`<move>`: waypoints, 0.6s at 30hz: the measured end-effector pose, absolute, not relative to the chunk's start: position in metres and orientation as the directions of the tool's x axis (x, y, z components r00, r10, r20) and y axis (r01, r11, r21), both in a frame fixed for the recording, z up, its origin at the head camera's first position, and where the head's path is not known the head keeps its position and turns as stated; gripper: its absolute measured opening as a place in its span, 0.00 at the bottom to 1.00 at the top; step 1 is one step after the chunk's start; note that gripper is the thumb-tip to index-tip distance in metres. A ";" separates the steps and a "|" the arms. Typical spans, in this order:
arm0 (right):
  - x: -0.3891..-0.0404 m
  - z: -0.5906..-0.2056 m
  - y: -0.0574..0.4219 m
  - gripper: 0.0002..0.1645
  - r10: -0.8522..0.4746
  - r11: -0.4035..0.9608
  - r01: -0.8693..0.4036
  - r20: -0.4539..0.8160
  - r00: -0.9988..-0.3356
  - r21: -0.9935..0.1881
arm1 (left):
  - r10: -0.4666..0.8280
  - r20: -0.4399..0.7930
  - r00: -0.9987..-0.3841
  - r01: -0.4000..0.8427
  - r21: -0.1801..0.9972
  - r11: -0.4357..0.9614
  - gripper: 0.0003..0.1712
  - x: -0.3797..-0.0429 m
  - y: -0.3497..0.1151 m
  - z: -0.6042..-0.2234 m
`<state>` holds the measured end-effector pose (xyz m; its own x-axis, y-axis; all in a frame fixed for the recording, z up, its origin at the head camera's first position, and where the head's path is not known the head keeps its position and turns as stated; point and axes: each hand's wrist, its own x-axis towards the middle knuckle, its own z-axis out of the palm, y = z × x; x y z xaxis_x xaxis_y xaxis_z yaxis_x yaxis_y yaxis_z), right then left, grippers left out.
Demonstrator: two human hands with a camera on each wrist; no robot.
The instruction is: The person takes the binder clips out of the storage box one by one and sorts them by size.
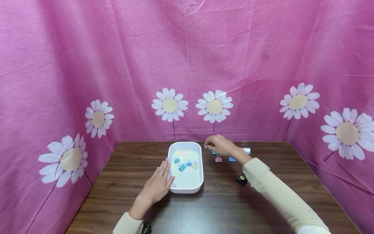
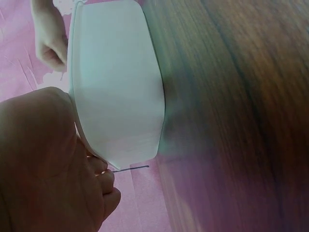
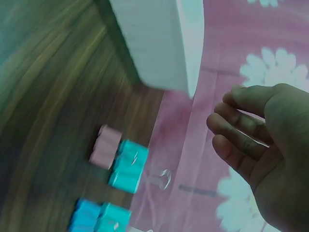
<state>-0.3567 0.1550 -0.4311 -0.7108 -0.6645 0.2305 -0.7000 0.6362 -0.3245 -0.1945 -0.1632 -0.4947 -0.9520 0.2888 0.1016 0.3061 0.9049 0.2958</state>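
My left hand (image 1: 157, 182) rests with straight fingers along the left rim of a white tray (image 1: 187, 190). Inside the tray lie several small binder clips: teal ones (image 1: 182, 167), a blue one (image 1: 189, 164) and a yellow one (image 1: 195, 165). My right hand (image 1: 220, 145) is raised just right of the tray, above more binder clips. In the right wrist view its fingers (image 3: 236, 140) are loosely bent, and nothing shows between them. Beneath it on the table stand a pink clip (image 3: 106, 147), a teal clip (image 3: 129, 166) and a blue clip (image 3: 85, 215).
A brown wooden table (image 1: 131, 162) bears everything. Pink cloth (image 1: 187, 58) printed with white daisies hangs behind it and at both sides. Another light-blue clip (image 1: 246, 150) stands near the back edge, right of my right hand.
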 end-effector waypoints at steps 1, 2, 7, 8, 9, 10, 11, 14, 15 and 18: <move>-0.356 -0.429 0.149 0.07 -0.676 0.628 -0.708 0.224 -0.702 -0.322 | 0.288 0.099 -0.952 0.305 0.292 0.906 0.40 -0.195 -0.163 -0.495; -0.354 -0.427 0.143 0.07 -0.689 0.617 -0.718 0.220 -0.690 -0.320 | 0.287 0.097 -0.953 0.303 0.293 0.907 0.40 -0.195 -0.163 -0.495; -0.353 -0.421 0.116 0.09 -0.741 0.584 -0.760 0.194 -0.642 -0.284 | 0.286 0.097 -0.953 0.302 0.295 0.907 0.40 -0.196 -0.163 -0.495; -0.352 -0.420 0.111 0.09 -0.749 0.580 -0.765 0.185 -0.636 -0.281 | 0.286 0.098 -0.953 0.303 0.295 0.906 0.40 -0.196 -0.163 -0.495; -0.352 -0.420 0.106 0.09 -0.756 0.578 -0.768 0.174 -0.631 -0.277 | 0.287 0.096 -0.953 0.303 0.294 0.907 0.40 -0.196 -0.162 -0.495; -0.351 -0.419 0.101 0.09 -0.763 0.574 -0.771 0.163 -0.626 -0.276 | 0.287 0.096 -0.953 0.303 0.293 0.907 0.40 -0.197 -0.162 -0.495; -0.350 -0.419 0.097 0.09 -0.771 0.567 -0.776 0.153 -0.618 -0.276 | 0.288 0.093 -0.953 0.302 0.289 0.908 0.40 -0.197 -0.162 -0.495; -0.348 -0.419 0.083 0.08 -0.800 0.540 -0.796 0.126 -0.586 -0.274 | 0.287 0.087 -0.954 0.300 0.288 0.909 0.40 -0.196 -0.163 -0.495; -0.348 -0.420 0.079 0.08 -0.811 0.529 -0.805 0.118 -0.573 -0.269 | 0.286 0.085 -0.954 0.298 0.290 0.909 0.40 -0.196 -0.163 -0.495; -0.347 -0.424 0.067 0.09 -0.838 0.506 -0.829 0.091 -0.538 -0.240 | 0.285 0.084 -0.955 0.296 0.296 0.908 0.40 -0.195 -0.163 -0.494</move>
<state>-0.3471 0.0674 -0.4240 -0.5381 -0.8379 0.0915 -0.8285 0.5058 -0.2401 -0.1952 -0.1629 -0.4943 -0.9550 0.2845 0.0835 0.2964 0.9080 0.2961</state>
